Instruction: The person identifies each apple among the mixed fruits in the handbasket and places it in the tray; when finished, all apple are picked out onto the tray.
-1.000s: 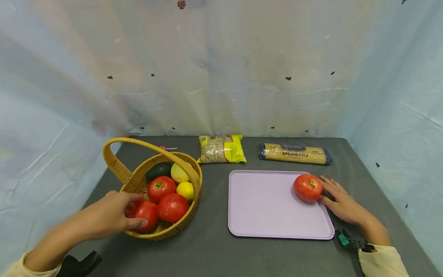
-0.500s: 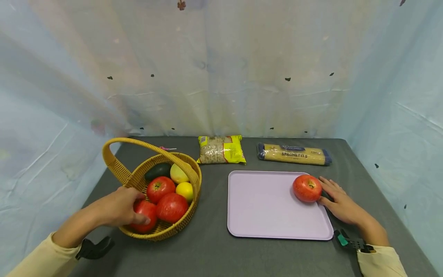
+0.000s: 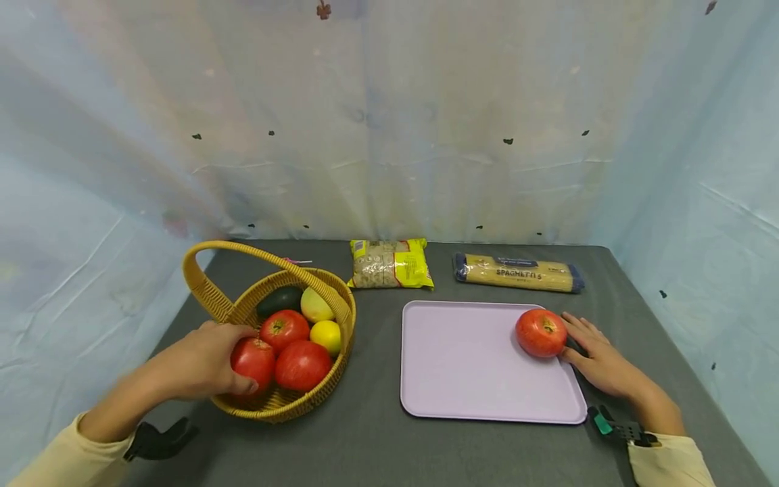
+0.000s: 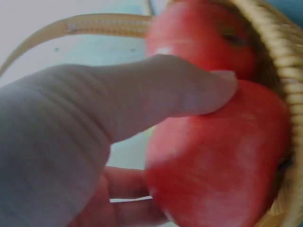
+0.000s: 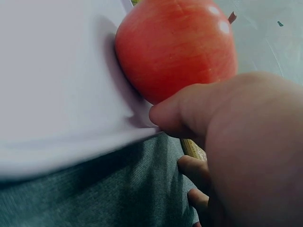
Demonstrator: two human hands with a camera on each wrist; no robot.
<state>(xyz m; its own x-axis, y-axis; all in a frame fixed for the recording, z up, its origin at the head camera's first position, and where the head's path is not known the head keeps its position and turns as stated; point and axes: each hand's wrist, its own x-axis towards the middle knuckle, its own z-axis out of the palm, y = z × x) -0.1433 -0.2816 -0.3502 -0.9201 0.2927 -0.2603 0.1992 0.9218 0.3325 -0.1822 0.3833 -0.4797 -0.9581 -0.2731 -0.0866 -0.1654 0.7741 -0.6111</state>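
In the head view my left hand [image 3: 203, 362] reaches over the near left rim of a yellow wicker basket [image 3: 292, 410] and grips a red apple [image 3: 254, 365]. My thumb lies across that apple [image 4: 222, 161] in the left wrist view, with fingers round its other side. Two more red apples, one at the back [image 3: 284, 329] and one in front [image 3: 303, 366], sit beside it. My right hand [image 3: 602, 362] rests at the right edge of a lilac tray [image 3: 475, 365], thumb at the rim beside another red apple [image 3: 541, 333]. Its fingers are relaxed, grasping nothing.
The basket also holds a dark green avocado-like fruit [image 3: 280, 302], a pale green fruit [image 3: 315, 306] and a lemon [image 3: 326, 336]; its handle arches over the left side. Behind lie a yellow bag of grains [image 3: 389, 264] and a spaghetti pack [image 3: 518, 272].
My left hand has tightened its hold on the left apple and lifted it slightly, turning its top into view. My right hand and the apple on the tray have stayed put.
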